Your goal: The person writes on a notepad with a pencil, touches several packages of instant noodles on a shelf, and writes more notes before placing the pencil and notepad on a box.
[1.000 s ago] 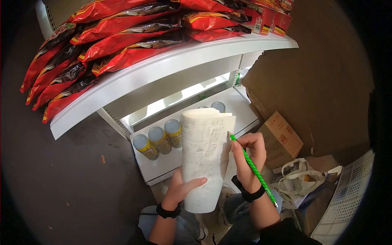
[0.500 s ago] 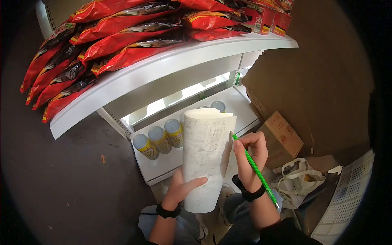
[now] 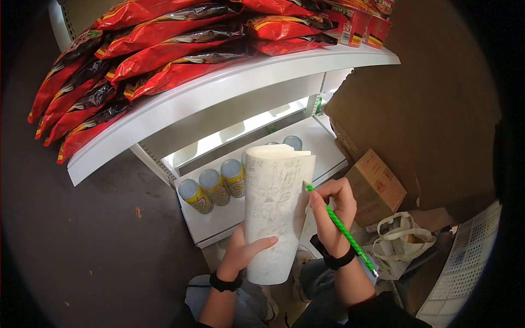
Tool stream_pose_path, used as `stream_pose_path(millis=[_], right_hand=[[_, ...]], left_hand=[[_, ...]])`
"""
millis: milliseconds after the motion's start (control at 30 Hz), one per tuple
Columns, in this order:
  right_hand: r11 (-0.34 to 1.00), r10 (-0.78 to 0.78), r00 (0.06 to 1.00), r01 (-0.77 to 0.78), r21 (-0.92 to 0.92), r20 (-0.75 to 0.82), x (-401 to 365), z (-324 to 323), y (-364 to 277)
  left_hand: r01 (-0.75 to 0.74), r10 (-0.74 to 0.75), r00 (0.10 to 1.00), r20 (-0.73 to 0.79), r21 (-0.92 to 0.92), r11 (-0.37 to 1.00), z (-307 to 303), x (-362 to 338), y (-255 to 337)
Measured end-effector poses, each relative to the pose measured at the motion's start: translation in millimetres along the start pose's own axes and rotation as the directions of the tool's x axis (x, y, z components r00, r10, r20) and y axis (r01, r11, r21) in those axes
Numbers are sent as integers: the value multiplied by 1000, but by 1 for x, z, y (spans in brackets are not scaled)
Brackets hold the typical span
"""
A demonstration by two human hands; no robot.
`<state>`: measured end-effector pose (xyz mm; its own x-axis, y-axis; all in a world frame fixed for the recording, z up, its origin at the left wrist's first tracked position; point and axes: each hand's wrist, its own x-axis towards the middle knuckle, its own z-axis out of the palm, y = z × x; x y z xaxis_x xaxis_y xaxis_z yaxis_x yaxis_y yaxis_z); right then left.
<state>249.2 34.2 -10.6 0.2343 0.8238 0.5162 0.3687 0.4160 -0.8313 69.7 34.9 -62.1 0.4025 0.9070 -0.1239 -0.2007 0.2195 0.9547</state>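
Note:
My left hand (image 3: 244,252) holds a folded paper pad (image 3: 276,218) from below, its thumb flat on the front sheet. Pencil marks and small sketches cover the upper part of the sheet. In my right hand (image 3: 334,210) is a green pencil (image 3: 344,230), pinched between thumb and fingers. The pencil's tip is at the right edge of the pad, in its upper half. Behind the pad, several yellow cans (image 3: 195,197) with grey tops stand on a low white shelf (image 3: 219,228); the pad hides some of them.
Red packages (image 3: 175,52) are piled on the upper white shelf (image 3: 229,85), with red cups (image 3: 353,27) at its right end. At the right are a large brown cardboard sheet (image 3: 415,109), a cardboard box (image 3: 377,183), a cloth bag (image 3: 402,240) and a white perforated basket (image 3: 465,262).
My right hand and the pencil have shifted slightly; the pencil tip is a little lower and further left on the pad. The left hand has stayed still.

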Motion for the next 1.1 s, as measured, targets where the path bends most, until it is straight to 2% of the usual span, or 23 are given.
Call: stream_pose_path(millis=[200, 333, 400, 433, 600, 700, 1100], right_hand=[[999, -50, 994, 50, 0, -93, 1, 4, 3], [1000, -6, 995, 8, 21, -102, 0, 3, 3], [1000, 25, 1000, -25, -9, 2, -1, 0, -1], [1000, 25, 1000, -25, -9, 1, 0, 1, -1], [999, 38, 991, -34, 32, -130, 2, 5, 4], [1000, 21, 998, -22, -12, -62, 1, 2, 1], [999, 26, 997, -24, 30, -78, 0, 3, 6]], left_hand=[[-6, 6, 1000, -10, 0, 1000, 0, 0, -2], [-18, 18, 1000, -18, -6, 1000, 0, 0, -1], [-10, 10, 1000, -17, -18, 1000, 0, 1, 0], [-1, 0, 1000, -15, -31, 1000, 0, 1, 0], [3, -3, 1000, -7, 4, 1000, 0, 0, 0], [5, -5, 1000, -6, -5, 1000, 0, 0, 0], [-4, 4, 1000, -3, -12, 1000, 1, -1, 2]])
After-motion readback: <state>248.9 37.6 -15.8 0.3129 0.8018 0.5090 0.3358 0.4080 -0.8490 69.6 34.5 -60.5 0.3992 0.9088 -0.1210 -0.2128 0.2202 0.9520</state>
